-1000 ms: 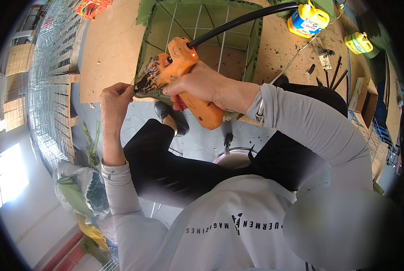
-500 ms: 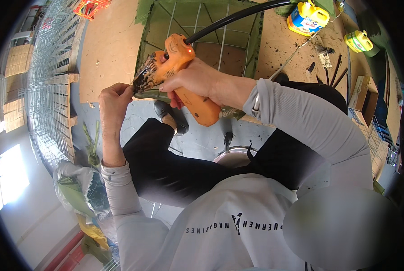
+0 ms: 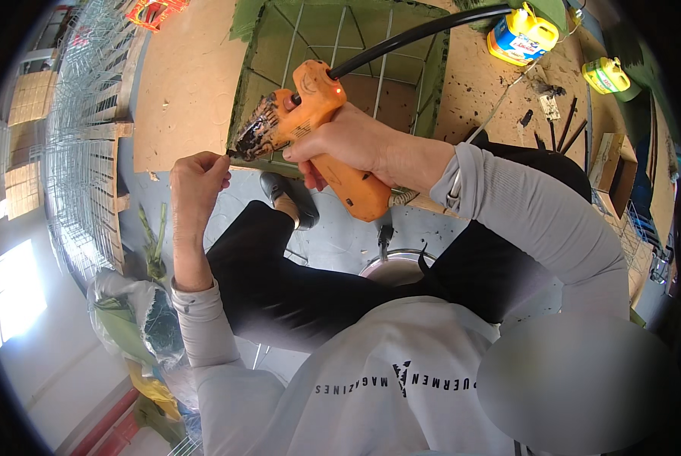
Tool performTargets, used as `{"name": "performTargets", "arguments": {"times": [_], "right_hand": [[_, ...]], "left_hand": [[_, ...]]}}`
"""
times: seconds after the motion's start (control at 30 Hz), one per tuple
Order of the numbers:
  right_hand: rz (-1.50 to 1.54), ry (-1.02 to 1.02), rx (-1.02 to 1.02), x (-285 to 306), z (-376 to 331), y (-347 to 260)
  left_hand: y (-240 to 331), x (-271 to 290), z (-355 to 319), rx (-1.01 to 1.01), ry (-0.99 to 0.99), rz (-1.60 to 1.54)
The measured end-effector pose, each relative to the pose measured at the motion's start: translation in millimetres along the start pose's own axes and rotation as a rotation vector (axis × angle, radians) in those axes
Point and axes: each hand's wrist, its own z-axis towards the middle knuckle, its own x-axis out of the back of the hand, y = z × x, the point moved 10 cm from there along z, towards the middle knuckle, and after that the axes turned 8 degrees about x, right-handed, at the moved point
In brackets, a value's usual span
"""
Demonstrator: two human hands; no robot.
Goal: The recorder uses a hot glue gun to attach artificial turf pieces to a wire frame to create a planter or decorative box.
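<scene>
At the centre of the frame our right hand gripped the orange glue gun while our left hand pinched shut at its nozzle, apparently clearing it; next we judged a careful pull was needed.

Your right hand reached forward from bent, grey-sleeved arm, fingers wrapped shut in firm grip. Your left hand raised beside it, wrist upright, fingertips pinched together near right hand.
</scene>
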Motion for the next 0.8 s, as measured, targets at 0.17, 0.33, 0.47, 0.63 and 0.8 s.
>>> {"name": "performTargets", "arguments": {"times": [0.17, 0.33, 0.47, 0.63, 0.8], "right_hand": [[-0.019, -0.008, 0.005, 1, 0, 0], [-0.033, 0.001, -0.001, 4, -2, 0], [-0.044, -0.009, -0.013, 0, -5, -1], [-0.073, -0.022, -0.027, 3, -9, 0], [-0.155, -0.011, -0.036, 7, -13, -5]], "left_hand": [[4, 0, -1, -0.009, 0.010, 0.009], [8, 1, -4, -0.017, 0.028, 0.022], [6, 1, -2, -0.020, 0.031, 0.048], [5, 2, -2, -0.015, 0.038, 0.070], [3, 0, 1, -0.013, 0.033, 0.077]]}}
